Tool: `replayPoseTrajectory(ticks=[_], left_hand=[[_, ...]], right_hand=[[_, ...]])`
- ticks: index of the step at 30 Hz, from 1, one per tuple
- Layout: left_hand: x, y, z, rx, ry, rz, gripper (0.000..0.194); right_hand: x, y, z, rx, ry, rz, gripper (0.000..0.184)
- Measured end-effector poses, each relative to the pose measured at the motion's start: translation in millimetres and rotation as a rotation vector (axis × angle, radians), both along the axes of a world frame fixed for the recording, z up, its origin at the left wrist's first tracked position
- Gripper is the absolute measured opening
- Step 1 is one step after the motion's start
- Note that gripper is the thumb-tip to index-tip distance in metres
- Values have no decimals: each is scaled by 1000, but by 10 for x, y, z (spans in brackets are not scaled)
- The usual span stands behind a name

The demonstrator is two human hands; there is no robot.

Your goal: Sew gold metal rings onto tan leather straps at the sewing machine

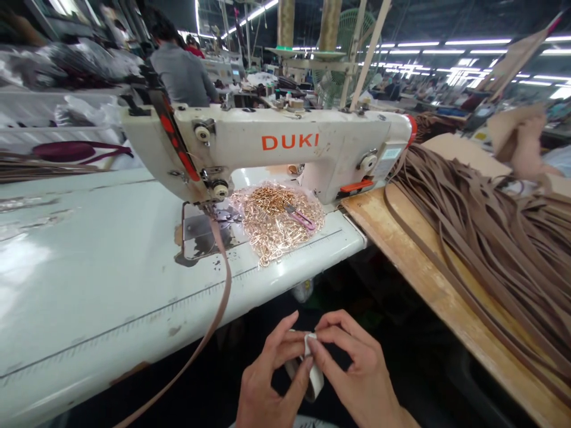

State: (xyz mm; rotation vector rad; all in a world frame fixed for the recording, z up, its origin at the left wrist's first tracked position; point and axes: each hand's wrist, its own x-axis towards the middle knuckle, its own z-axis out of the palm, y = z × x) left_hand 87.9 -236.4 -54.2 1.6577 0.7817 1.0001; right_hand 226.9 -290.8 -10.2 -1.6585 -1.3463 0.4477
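Both hands meet low in the picture, below the table edge: the left hand (267, 380) and right hand (357, 374) each pinch, fingertips nearly closed, a small roll of white tape (311, 362), as if picking at its loose end.

Beyond them lies a long white sewing table (89, 267), worn and marked with a ruled line. On it stands a cream sewing machine (276, 148) lettered DUKI in orange. To the right, a wooden board (401, 238) carries a big heap of brown straps (491, 238), spread fanwise. One brown strap (218, 297) hangs from under the machine's needle and trails down off the table towards the left hand. Just beside the needle plate sits a clear bag of small gold metal rings (276, 220), with a pink clipper (300, 217) lying on top. Further back, a person in a grey shirt (182, 74) sits facing away.

Judging by the grip, the tape end lifts best with one thumbnail working while the other hand keeps the roll steady and close.
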Motion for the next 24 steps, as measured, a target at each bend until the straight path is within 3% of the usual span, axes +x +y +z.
replayPoseTrajectory(ticks=[4,8,12,15,19,24], left_hand=[[-26,-8,-4,16,-7,-1,42],[-37,19,40,-175,-40,-35,43],[-23,59,125,-373,-72,-61,41],[-27,77,165,-436,-92,-105,37],[-41,65,181,-432,-110,-126,38],[-26,38,176,-332,-111,-76,34]], right_hand=[[-20,26,31,-53,-12,-37,17],[-2,43,97,-69,-20,-43,19],[28,14,127,88,-127,49,13],[69,-11,145,224,-320,146,20],[119,-14,181,339,-503,234,33],[109,8,165,334,-415,163,27]])
